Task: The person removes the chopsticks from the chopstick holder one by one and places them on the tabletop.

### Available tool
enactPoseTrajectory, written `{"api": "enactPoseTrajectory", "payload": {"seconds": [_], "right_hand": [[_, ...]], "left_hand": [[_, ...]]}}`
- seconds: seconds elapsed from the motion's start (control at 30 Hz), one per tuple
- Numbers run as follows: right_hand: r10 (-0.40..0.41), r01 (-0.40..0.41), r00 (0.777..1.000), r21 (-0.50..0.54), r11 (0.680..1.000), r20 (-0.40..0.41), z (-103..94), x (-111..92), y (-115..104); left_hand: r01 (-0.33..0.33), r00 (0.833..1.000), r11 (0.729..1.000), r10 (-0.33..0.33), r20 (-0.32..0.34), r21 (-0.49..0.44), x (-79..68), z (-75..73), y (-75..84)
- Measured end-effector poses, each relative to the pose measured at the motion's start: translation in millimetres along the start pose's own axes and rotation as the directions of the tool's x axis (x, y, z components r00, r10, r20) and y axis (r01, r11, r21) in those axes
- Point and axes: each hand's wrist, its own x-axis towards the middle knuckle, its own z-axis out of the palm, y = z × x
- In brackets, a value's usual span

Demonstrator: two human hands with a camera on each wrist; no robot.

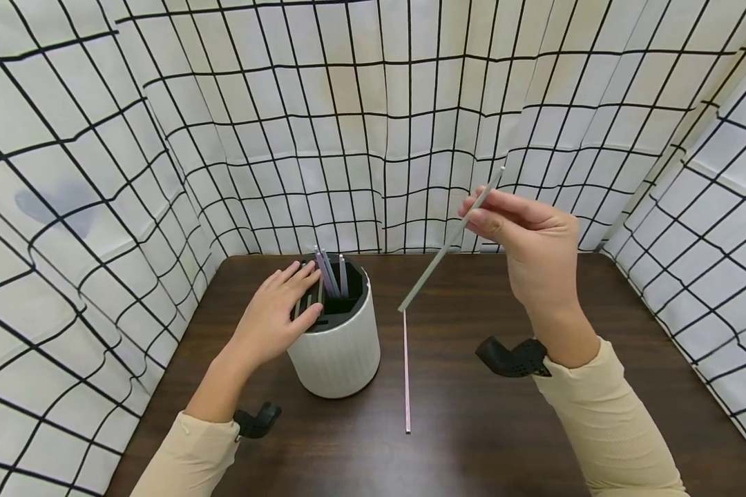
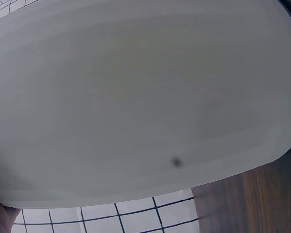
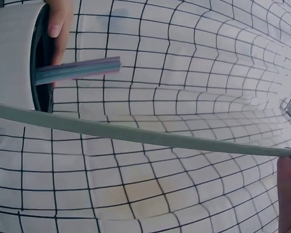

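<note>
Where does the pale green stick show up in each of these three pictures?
Head: the pale green stick slants just right of centre, held in the right hand.
Left wrist: not in it.
Right wrist: the pale green stick spans nearly the whole width, across the middle.
Shared landmark: the black-gridded white sheet, visible in all three.

The green stick (image 1: 438,259) between the right fingers (image 1: 516,203) looks smooth and matt, possibly plastic. Nearer the viewer than those fingers, the pink stick (image 1: 407,373) has a faint sheen. Under the left fingers (image 1: 298,284), the holder (image 1: 342,362) shows a finely ribbed white wall with a soft sheen, and a black, plastic-looking insert (image 1: 342,317). Below all the fingers, the table (image 1: 454,421) has a softly glossy wood grain. Beyond them hangs creased, cloth-like sheeting (image 1: 348,138).
</note>
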Motion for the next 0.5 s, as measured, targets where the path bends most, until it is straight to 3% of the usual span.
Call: {"api": "enactPoseTrajectory", "payload": {"seconds": [0.1,0.2,0.27,0.37,0.5], "right_hand": [[0.160,-0.160,0.987,-0.016,0.987,-0.010,-16.7,3,6],[0.326,-0.326,0.945,-0.005,0.945,0.020,-33.2,7,21],[0.435,-0.436,0.900,0.006,0.900,0.036,-43.2,7,35],[0.580,-0.582,0.813,0.024,0.813,0.051,-57.0,7,56],[0.693,-0.694,0.718,-0.002,0.720,0.057,-72.6,2,83]], "left_hand": [[-0.001,1.000,1.000,0.001,0.002,0.004,0.1,0.5,0.4],[0.002,1.000,1.000,-0.002,0.001,0.005,-0.1,0.0,0.9],[0.003,1.000,1.000,-0.003,0.001,0.003,-0.3,-0.8,1.5],[0.004,1.000,1.000,-0.004,-0.001,0.001,-0.3,-1.4,1.6],[0.001,1.000,1.000,-0.001,-0.003,-0.002,-0.4,-1.3,2.1]]}}
